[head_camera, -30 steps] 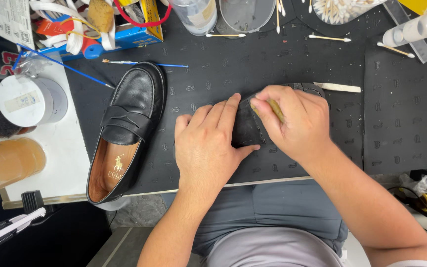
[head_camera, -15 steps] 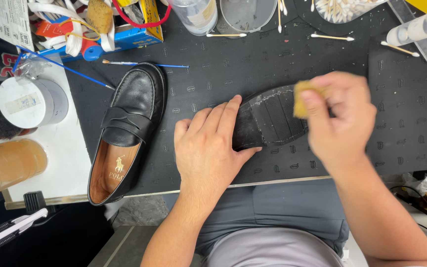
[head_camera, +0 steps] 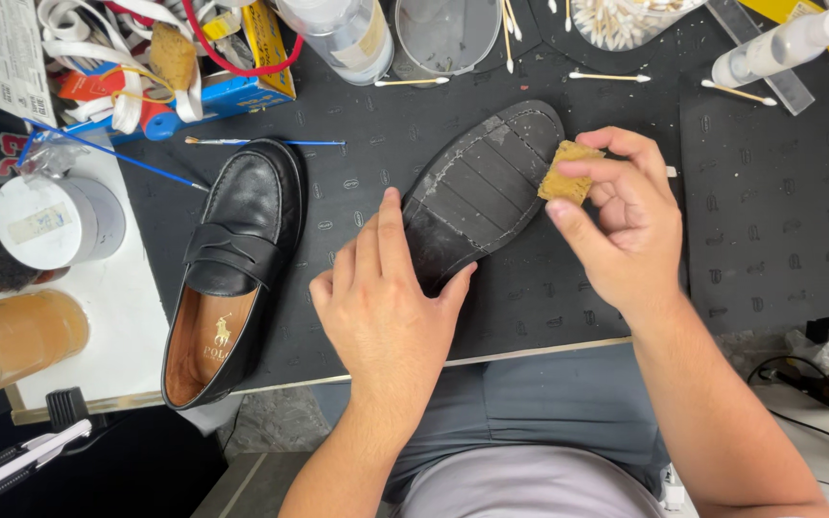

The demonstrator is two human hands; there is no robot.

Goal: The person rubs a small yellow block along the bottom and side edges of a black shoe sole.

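Head view, steeply down, seemingly close

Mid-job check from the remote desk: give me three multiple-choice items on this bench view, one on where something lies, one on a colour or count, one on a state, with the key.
1. Where does the upright black loafer lie relative to the sole-up shoe?
A. to its left in the picture
B. to its right in the picture
C. stacked on top of it

2. What colour is the small sponge block?
A. blue
B. yellowish tan
C. white

3. What is the left hand doing?
A. holding a paintbrush
B. resting in the lap
C. pressing flat on the sole-up shoe

Key:
1 A, the loafer sits near the left edge of the black mat, opening upward.
2 B, the block pinched in the right hand at the sole's toe end is tan.
3 C, its palm and fingers cover the shoe's heel end.
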